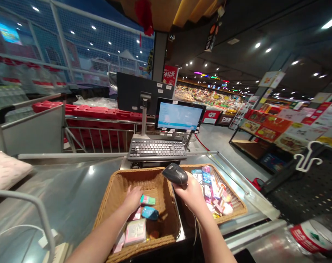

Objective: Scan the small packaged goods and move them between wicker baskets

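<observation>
My left hand reaches down into the left wicker basket, its fingers loosely apart. Right beside it, close to the thumb, lies a small green-and-pink pack; whether they touch is hard to see. A blue packet and a white, pink-edged box are nearer to me in the same basket. My right hand grips a black handheld barcode scanner above the seam between the baskets; its cable hangs down. The right wicker basket holds several small colourful packs.
Behind the baskets stand a keyboard, a lit monitor and a dark screen seen from behind. The metal counter carries a pale pillow-like pack at left. At right are a red-labelled bottle and a white hook.
</observation>
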Demonstrator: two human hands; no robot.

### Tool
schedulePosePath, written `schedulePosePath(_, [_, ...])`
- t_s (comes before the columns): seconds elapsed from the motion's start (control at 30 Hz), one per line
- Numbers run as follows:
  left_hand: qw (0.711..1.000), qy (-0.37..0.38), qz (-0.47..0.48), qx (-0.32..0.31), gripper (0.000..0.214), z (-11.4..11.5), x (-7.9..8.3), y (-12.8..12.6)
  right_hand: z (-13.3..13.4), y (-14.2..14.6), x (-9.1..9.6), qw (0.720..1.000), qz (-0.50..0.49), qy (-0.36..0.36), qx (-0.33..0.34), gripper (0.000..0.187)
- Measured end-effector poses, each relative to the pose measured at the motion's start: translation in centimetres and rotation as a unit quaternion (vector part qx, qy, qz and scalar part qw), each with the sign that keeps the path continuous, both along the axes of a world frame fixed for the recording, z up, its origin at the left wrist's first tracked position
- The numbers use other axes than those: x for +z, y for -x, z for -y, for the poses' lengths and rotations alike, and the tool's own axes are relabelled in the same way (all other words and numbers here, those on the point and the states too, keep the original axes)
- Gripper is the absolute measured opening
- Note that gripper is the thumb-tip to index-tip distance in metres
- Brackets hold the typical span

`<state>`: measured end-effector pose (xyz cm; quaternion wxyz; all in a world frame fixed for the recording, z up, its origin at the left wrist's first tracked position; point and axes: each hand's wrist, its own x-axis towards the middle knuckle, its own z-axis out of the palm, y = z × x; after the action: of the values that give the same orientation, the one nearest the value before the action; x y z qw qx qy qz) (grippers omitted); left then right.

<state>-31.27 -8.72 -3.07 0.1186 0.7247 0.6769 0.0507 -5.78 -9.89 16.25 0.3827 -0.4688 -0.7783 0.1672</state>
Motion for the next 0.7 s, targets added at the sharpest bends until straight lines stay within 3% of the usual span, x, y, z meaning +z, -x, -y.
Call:
schedulePosePath(0.1, [1.000,-0.007,-0.011,0.020,0.028,-0.3,0.9,-0.3,-0.2,-1.0,0.2,1.000,0.003,0.000,-0.015,0.025])
schedulePosePath(0.2, [0.999,-0.043,-0.008,0.021,0.013,-1.2,2.8,-1.6,-0.5,-2.7,0.6,0.999,0.005,0.000,-0.034,0.023])
schedulePosePath(0.47, [0.983,-0.176,0.042,-0.032,0.027,-4.8,8.3,-8.6,-1.5,-9.0,2.7,0.995,0.010,-0.011,-0.100,0.018])
schedulePosePath(0.57, [0.980,-0.178,0.078,-0.043,0.033,-6.1,9.1,-12.2,-2.0,-11.1,3.1,0.992,0.006,-0.017,-0.125,0.019])
schedulePosePath(0.7, [0.983,-0.148,0.093,-0.058,0.036,-8.2,8.8,-17.3,-2.9,-13.3,3.1,0.990,0.001,-0.033,-0.134,0.020])
